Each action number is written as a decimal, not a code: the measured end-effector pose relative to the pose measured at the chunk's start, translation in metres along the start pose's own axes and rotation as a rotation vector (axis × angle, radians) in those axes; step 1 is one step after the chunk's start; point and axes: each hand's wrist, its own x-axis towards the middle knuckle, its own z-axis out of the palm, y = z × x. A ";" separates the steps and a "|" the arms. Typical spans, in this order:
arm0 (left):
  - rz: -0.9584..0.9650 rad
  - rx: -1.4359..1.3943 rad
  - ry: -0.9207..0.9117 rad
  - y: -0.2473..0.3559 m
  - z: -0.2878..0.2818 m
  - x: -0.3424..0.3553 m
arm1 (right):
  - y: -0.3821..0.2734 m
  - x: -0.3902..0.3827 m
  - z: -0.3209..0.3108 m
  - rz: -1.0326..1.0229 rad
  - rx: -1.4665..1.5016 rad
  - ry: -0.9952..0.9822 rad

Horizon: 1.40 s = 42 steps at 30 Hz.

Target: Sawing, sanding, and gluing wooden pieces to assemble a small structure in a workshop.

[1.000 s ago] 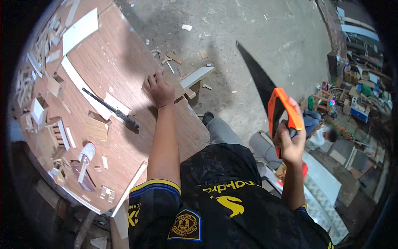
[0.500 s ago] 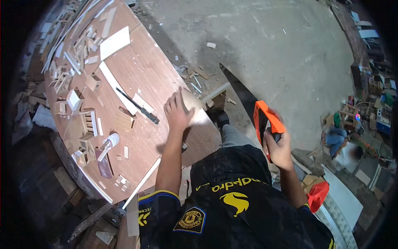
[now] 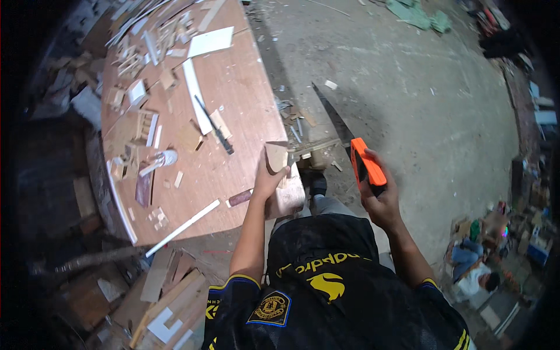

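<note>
My left hand (image 3: pixel 272 178) is closed on a small light wooden piece (image 3: pixel 276 154) at the right edge of the wooden table (image 3: pixel 227 70). My right hand (image 3: pixel 378 192) grips a handsaw by its orange handle (image 3: pixel 364 157), its dark blade (image 3: pixel 329 102) pointing forward over the floor, to the right of the wood. Just left of my left hand lies a short reddish-brown piece (image 3: pixel 238 198). A black bar-like tool (image 3: pixel 214 123) rests among white strips on the tabletop, with a whitish container (image 3: pixel 165 157) and a long white strip (image 3: pixel 182 227) farther left and nearer.
Small wooden assemblies and offcuts (image 3: pixel 146 125) cover the table's left part. Stacked boards (image 3: pixel 157 303) lie at lower left. Scraps and a green cloth (image 3: pixel 411 14) are on the concrete floor (image 3: pixel 431 116). A seated person (image 3: pixel 469 271) is among clutter at lower right.
My left hand now grips the wooden piece at the table's edge, where its fingers were spread half a second ago. The saw handle sits slightly further left in view. The whole view has turned.
</note>
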 end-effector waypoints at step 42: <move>0.077 -0.090 0.480 0.055 -0.319 -0.267 | -0.083 -0.051 0.357 -0.449 -0.274 -0.356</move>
